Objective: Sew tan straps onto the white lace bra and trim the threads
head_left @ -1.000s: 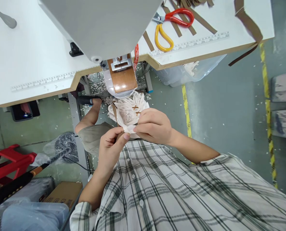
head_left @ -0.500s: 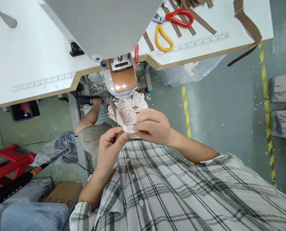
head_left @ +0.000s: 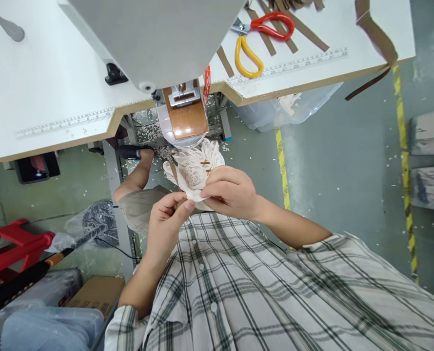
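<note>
A white lace garment [head_left: 195,168], which looks like a bra, is held over my lap, just below the sewing machine's rounded arm end. My left hand [head_left: 167,219] pinches its near edge between thumb and forefinger. On the other side my right hand [head_left: 229,192] grips the same edge, with its fingers curled over the fabric. Small brown bows [head_left: 205,162] show on the lace, and a brown strip [head_left: 174,175] runs along its left side. Above the garment sits a brown plate [head_left: 187,122] under the machine's metal presser frame [head_left: 184,96].
The machine's white head [head_left: 154,39] overhangs the white table [head_left: 49,87]. Scissors [head_left: 249,57] with red and yellow handles lie at the right among brown strips [head_left: 308,34]. A clear plastic bin [head_left: 301,109] is below the table edge. A red stand [head_left: 15,246] is at the left.
Both hands have shifted very slightly to the left along the garment's edge. The garment stays almost in place, still held by both.
</note>
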The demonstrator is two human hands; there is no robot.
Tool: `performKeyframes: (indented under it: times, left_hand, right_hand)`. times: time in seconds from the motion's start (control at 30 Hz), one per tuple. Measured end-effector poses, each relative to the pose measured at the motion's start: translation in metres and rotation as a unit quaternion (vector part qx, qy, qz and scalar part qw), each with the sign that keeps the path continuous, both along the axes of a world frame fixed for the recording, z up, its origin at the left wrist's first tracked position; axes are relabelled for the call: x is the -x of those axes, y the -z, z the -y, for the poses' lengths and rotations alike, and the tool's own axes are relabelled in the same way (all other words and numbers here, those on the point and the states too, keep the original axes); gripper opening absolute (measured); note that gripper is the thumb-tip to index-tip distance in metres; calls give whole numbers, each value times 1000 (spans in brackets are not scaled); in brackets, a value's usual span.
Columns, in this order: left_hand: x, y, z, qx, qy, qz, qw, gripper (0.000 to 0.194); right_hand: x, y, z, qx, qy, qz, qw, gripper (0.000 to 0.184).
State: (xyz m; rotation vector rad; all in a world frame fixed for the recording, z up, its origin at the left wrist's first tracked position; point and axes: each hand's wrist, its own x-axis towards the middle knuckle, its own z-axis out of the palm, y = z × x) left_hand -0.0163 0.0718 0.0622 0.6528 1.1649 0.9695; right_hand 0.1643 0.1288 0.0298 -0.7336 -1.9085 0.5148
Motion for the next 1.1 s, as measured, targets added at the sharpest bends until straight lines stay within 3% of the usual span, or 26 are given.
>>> performKeyframes:
  times: [0.33, 1.1]
  left_hand:
    - [-1, -1, -1, 12, -3, -13, 1000, 23]
    - [1, 6, 4, -22, -26, -34, 999, 17]
  right_hand:
    - [1, -1, 1, 4, 8, 3, 1000, 15]
    - [1, 3, 2, 16, -1, 17, 1000, 17]
